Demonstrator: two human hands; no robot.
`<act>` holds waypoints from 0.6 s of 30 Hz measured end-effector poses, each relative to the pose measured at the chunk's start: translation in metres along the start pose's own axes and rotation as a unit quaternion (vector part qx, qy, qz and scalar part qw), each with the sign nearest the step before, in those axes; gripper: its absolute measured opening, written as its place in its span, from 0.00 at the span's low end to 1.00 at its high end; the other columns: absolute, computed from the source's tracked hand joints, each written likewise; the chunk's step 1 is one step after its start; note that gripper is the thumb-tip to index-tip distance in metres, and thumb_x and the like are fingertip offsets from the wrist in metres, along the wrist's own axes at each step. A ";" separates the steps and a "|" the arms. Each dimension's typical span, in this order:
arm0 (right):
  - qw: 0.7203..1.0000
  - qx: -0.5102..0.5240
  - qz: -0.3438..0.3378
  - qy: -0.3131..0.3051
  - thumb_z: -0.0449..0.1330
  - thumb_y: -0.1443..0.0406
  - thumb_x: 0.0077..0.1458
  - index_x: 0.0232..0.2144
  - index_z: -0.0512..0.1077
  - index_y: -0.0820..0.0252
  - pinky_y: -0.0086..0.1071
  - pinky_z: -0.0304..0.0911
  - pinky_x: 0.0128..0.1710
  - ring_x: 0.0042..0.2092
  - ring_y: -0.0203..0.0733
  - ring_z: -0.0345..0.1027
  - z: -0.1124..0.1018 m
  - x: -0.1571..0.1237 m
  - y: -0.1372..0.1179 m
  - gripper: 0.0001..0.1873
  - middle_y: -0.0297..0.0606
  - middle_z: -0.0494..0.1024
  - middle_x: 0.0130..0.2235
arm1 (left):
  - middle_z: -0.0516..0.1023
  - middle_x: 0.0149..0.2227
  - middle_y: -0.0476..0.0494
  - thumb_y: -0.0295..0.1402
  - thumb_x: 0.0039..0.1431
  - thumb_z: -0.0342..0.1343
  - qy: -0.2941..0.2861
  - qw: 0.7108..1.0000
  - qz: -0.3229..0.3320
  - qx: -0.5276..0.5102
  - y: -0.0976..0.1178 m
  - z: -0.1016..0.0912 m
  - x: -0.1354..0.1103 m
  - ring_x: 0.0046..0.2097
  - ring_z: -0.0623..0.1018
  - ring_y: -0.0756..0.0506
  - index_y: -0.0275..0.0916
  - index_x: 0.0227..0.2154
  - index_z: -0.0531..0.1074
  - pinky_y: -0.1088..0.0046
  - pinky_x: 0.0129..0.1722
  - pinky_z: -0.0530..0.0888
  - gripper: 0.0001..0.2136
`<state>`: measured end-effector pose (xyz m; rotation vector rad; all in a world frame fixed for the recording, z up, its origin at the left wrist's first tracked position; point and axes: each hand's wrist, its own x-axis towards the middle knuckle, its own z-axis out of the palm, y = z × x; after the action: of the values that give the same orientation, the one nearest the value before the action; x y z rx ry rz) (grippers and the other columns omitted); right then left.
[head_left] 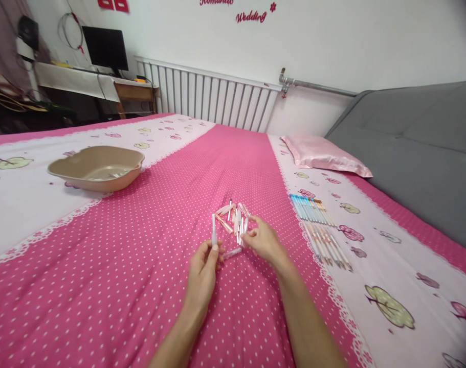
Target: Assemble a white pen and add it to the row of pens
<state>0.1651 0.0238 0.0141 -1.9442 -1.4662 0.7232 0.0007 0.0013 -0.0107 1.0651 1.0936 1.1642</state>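
My left hand (204,266) is closed around a slim white pen barrel (214,230), which points upward with its narrower end low by the thumb. To its right, my right hand (264,239) reaches over a loose pile of pen parts (236,221), with the fingers curled together at the pile's right edge. Whether a part is pinched between those fingertips is not clear. White, clear and pinkish-orange tubes make up the pile. A clear tube (233,253) lies on the pink dotted bedspread (171,286), between my hands.
At right lie a row of pens with blue and brown ends (312,209) and a row of pale pens (328,246) nearer me. A beige basin (96,168) with some small pieces inside stands at left. Behind are a pink pillow (325,153), grey headboard (409,148) and white radiator (209,94).
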 end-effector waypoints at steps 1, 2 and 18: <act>0.998 0.057 -0.014 0.002 0.56 0.66 0.48 0.58 0.56 0.63 0.31 0.64 0.29 0.28 0.40 0.71 -0.002 0.000 0.000 0.33 0.34 0.76 0.25 | 0.73 0.28 0.46 0.43 0.53 0.53 -0.009 1.000 0.003 0.004 0.000 0.000 0.000 0.30 0.71 0.48 0.36 0.36 0.73 0.73 0.31 0.66 0.15; 0.993 0.115 -0.027 0.007 0.56 0.66 0.49 0.59 0.54 0.63 0.31 0.65 0.30 0.28 0.40 0.72 -0.005 0.000 -0.001 0.34 0.33 0.76 0.25 | 0.73 0.27 0.46 0.43 0.54 0.53 -0.018 1.000 0.008 0.009 0.000 0.001 -0.001 0.29 0.71 0.48 0.36 0.36 0.73 0.73 0.31 0.66 0.15; 0.919 0.336 -0.170 0.119 0.58 0.62 0.53 0.62 0.49 0.54 0.32 0.68 0.31 0.34 0.39 0.72 -0.026 -0.016 -0.021 0.36 0.36 0.76 0.33 | 0.76 0.30 0.43 0.40 0.55 0.53 -0.120 0.987 0.070 0.084 0.006 0.007 -0.012 0.33 0.72 0.43 0.41 0.40 0.77 0.71 0.33 0.66 0.14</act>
<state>0.1661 0.0093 0.0484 -1.1692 -1.1549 0.6811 0.0058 -0.0104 -0.0032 1.3943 0.9521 1.0340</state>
